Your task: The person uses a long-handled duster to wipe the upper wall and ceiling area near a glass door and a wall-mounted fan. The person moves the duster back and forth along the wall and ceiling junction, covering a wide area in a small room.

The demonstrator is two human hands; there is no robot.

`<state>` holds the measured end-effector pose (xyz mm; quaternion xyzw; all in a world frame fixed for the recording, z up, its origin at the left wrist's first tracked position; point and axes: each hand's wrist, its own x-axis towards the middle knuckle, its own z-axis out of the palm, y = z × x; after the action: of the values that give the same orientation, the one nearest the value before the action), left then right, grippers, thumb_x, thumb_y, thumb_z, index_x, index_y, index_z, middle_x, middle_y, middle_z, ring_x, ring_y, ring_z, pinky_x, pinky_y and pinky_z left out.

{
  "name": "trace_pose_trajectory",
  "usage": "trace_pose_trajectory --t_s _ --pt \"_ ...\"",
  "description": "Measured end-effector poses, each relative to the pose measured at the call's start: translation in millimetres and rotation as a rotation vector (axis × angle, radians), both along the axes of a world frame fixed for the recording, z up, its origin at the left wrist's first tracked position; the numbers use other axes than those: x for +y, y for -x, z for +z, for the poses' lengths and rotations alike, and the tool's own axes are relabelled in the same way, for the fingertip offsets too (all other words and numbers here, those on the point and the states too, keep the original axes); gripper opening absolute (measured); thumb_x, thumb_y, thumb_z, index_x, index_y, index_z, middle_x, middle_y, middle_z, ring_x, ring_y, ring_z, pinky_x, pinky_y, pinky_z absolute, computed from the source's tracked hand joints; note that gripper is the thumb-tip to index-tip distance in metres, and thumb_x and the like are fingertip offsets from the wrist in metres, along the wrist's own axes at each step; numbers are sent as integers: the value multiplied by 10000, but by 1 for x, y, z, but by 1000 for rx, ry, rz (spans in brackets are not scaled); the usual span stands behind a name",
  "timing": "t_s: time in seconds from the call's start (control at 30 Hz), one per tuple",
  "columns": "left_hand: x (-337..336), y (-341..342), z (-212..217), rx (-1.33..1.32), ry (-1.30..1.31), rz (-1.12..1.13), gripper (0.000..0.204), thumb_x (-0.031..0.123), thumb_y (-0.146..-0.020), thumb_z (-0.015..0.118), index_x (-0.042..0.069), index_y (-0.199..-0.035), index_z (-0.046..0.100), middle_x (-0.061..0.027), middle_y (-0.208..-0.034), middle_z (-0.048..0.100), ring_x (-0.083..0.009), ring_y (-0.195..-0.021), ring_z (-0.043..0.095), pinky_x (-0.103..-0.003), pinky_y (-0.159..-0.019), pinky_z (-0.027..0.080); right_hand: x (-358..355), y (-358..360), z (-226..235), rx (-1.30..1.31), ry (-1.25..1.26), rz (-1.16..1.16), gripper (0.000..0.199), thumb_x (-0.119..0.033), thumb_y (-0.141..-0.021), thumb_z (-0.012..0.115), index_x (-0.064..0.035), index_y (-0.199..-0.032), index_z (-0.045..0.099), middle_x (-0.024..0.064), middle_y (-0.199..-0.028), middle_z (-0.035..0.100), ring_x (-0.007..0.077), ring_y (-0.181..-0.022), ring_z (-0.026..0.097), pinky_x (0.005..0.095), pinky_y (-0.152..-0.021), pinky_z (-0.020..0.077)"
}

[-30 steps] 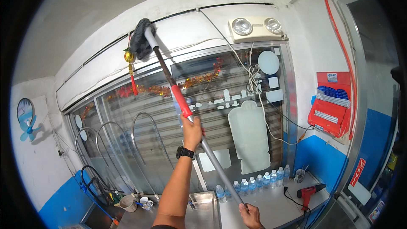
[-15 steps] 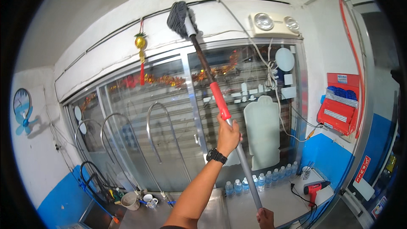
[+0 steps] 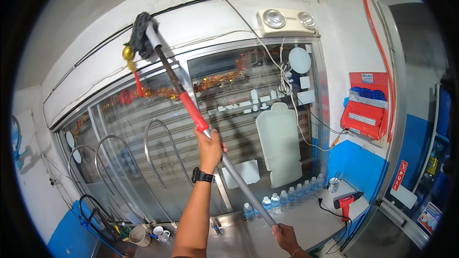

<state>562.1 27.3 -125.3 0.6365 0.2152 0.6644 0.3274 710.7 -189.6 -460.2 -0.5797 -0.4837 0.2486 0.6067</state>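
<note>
My left hand (image 3: pixel 209 150) is wrapped round the grey pole of a mop (image 3: pixel 238 180), just below its red grip section; a black watch (image 3: pixel 202 176) is on that wrist. Lower down the pole, near its bottom end, my right hand (image 3: pixel 285 237) is closed on it. The pole slants up to the left. Its dark grey string head (image 3: pixel 140 36) rests against the white wall above the window, over a black cable. Beside the mop head hangs a gold pineapple-shaped ornament (image 3: pixel 128 53) with a red tassel, partly overlapped by the strings.
Curved metal faucets (image 3: pixel 158 123) rise before the sliding glass window. Small water bottles (image 3: pixel 275 201) line the counter, near a red heat gun (image 3: pixel 347 202) with a cord. An emergency light (image 3: pixel 287 21) and loose cables hang at upper right. A red wall holder (image 3: pixel 368 105) is at right.
The mop head has moved left along the wall, up to the hanging ornament, and the pole leans further left. Both hands keep their hold. The view has shifted somewhat to the right.
</note>
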Motion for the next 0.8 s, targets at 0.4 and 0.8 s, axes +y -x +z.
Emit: trace_pose_trajectory --t_s 0.4,0.8 --pt "-16 -112 -5 -75 10 45 612 144 -1027 520 76 -1490 126 -90 -736 543 -181 -475 580 -332 -418 511 -30 -141 23 -113 -5 -90 510 -468 -972 645 -23 -725 611 109 -560 537 251 -514 522 403 -533 403" --pt "-82 -252 -68 66 56 -58 502 130 -1023 538 89 -1399 208 -95 -786 563 -175 -489 604 -328 -421 528 -96 -211 -63 79 -36 -92 514 -467 -988 643 -38 -705 625 4 -552 527 116 -532 504 329 -524 417"
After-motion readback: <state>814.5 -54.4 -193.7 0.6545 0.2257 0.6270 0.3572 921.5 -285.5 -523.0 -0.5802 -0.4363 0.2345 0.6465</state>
